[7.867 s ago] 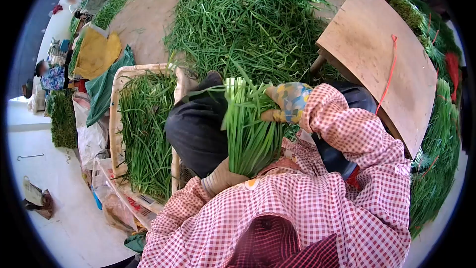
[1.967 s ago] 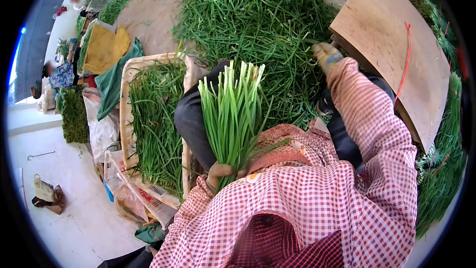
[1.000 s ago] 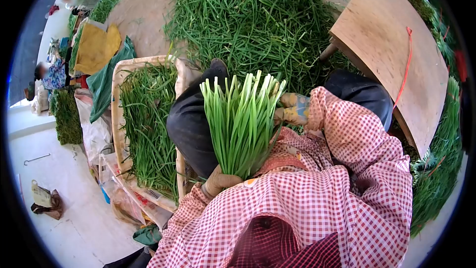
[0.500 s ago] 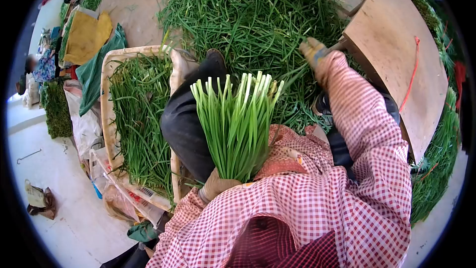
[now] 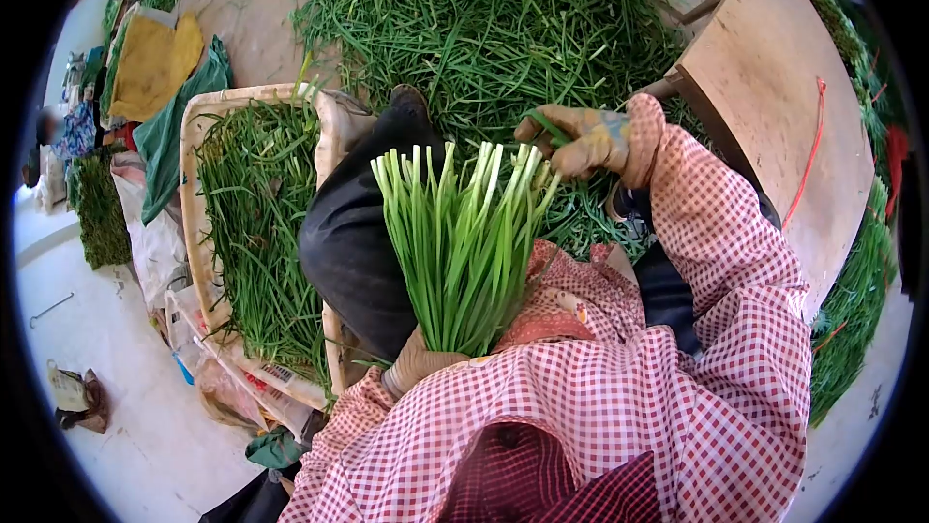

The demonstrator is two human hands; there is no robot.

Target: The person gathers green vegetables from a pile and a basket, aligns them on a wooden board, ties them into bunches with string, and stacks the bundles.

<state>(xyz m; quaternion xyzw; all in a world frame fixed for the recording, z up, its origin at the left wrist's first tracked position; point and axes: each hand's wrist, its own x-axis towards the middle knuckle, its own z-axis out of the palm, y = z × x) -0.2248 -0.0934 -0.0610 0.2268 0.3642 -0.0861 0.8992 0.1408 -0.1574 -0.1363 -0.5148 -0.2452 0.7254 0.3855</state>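
A fanned bunch of green stalks (image 5: 460, 252) stands upright over my lap, its pale cut ends at the top. My gloved left hand (image 5: 421, 362) is closed round its lower end. At the bunch's upper right is my gloved right hand (image 5: 579, 141), fingers curled, with a green leaf between thumb and fingers. It is close to the pale ends; whether it touches them I cannot tell. Behind both lies a large loose heap of green stalks (image 5: 484, 29) on the floor.
A pale crate (image 5: 191, 223) full of green stalks stands left of my knee. To the right is a tilted board (image 5: 774, 68) with a red string (image 5: 808, 150). More green bundles (image 5: 852, 358) lie beyond it. A yellow cloth (image 5: 155, 66) and a person (image 5: 73, 131) are far left.
My right hand has come back from the heap to the top of the bunch, now with a leaf in its fingers. My left hand keeps its hold. The view has shifted slightly right.
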